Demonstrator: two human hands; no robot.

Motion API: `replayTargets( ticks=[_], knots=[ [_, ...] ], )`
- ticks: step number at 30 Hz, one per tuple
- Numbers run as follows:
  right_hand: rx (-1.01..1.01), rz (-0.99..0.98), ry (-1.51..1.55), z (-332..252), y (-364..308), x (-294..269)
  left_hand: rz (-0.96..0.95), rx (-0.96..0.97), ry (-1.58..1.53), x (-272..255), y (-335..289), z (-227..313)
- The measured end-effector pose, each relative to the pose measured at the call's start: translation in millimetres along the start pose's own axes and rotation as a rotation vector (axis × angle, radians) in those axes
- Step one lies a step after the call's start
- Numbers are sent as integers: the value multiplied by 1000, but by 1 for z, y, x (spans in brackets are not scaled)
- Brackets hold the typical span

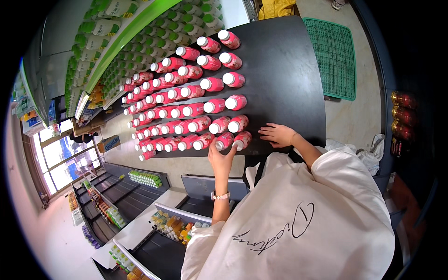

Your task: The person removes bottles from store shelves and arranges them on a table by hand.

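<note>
Rows of pink bottles with white caps (199, 124) stand on a black tabletop (284, 60). My left hand (221, 158) is at the near edge of the rows. Its thumb and fingers reach around one pink bottle (226, 139) near the end of the nearest row, and part of that grip is hidden. Just right of it, the last bottle (242, 139) of that row stands close to my thumb. My right hand (278, 135) rests on the table surface with fingers stretched out, holding nothing.
Shelves of white bottles with green caps (182, 35) run along the far left side. A green plastic grate (330, 58) lies on the floor beyond the table's right edge. Low shelves with drinks (175, 226) stand at the lower left. Bottles with gold caps (403, 115) sit far right.
</note>
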State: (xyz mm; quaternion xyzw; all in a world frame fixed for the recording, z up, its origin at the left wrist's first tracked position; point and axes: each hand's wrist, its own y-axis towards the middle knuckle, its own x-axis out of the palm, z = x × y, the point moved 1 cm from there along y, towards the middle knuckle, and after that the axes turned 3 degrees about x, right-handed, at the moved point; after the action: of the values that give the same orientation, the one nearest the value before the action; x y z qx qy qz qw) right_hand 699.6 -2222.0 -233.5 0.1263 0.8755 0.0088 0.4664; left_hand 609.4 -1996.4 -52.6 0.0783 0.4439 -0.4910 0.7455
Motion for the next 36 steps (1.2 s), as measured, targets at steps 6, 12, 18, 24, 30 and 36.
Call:
replayTargets(
  ticks=[6,12,18,24,30,36],
  knots=[
    [-19,-9,-32,-1,2,1,14,-76,384,18,-3,-10],
    [-13,-25,-34,1,2,3,31,6,397,18,1,-18],
    [-21,-16,-63,2,0,5,146,46,329,11,27,20],
    [-8,-9,-61,2,1,6,50,-157,373,23,49,20],
    [-5,-19,-58,4,-1,8,118,-76,501,29,52,17],
    [-19,-6,-56,4,-2,8,14,-69,350,23,62,15]
  ],
)
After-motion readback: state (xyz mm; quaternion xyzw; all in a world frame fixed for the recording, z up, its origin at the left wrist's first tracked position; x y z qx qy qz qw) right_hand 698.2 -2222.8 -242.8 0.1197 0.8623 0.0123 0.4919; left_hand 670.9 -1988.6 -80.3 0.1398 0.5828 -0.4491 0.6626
